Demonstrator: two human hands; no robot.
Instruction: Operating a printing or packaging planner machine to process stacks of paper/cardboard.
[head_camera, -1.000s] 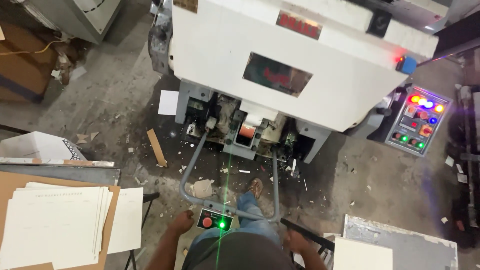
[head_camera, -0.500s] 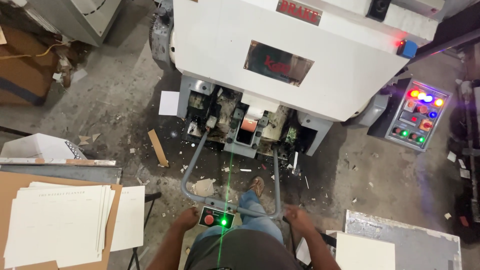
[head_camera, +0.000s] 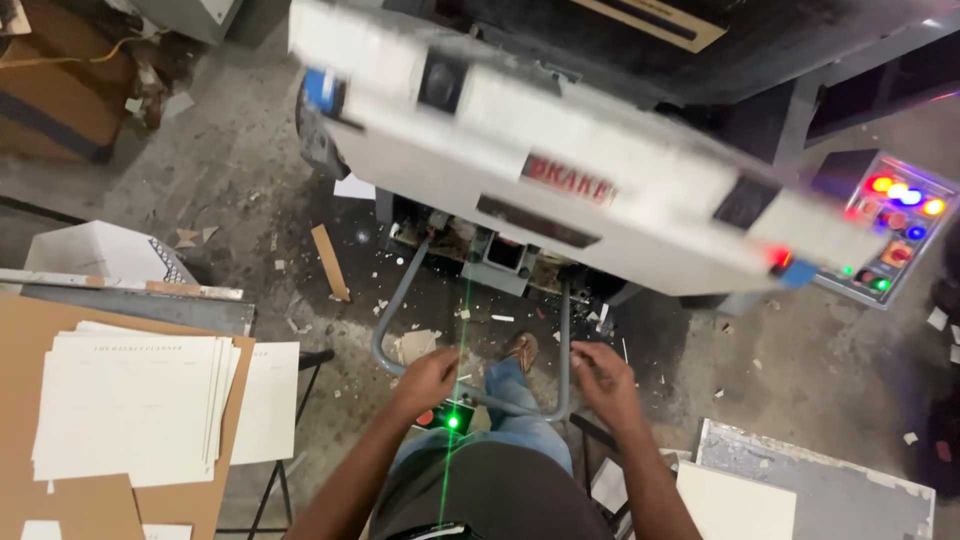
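- Grey metal guard bar (head_camera: 470, 395), a bent tube loop, ran out from the base of the big white machine (head_camera: 560, 190) toward us, just above the concrete floor (head_camera: 760, 370).
- Our left hand (head_camera: 428, 380) lay curled over the near rail of that bar, fingers bent down on it, directly above a small control box (head_camera: 447, 418) with a lit green lamp.
- Our right hand (head_camera: 603, 380) hovered half open just beside the bar's right corner, gripping nothing that we could see.
- A thin green light line ran from the machine across the floor toward our lap.
- Our foot (head_camera: 520, 350) stood inside the loop, close under the machine's moving front.
- We judged the risk to be a finger or the foot caught if the tilted white platen swung while we leaned in.
- A stack of cream sheets (head_camera: 135, 405) rested on the brown tabletop (head_camera: 30, 340) at our left, well apart from both hands.
- A lit button panel (head_camera: 895, 225) stood at the far right.
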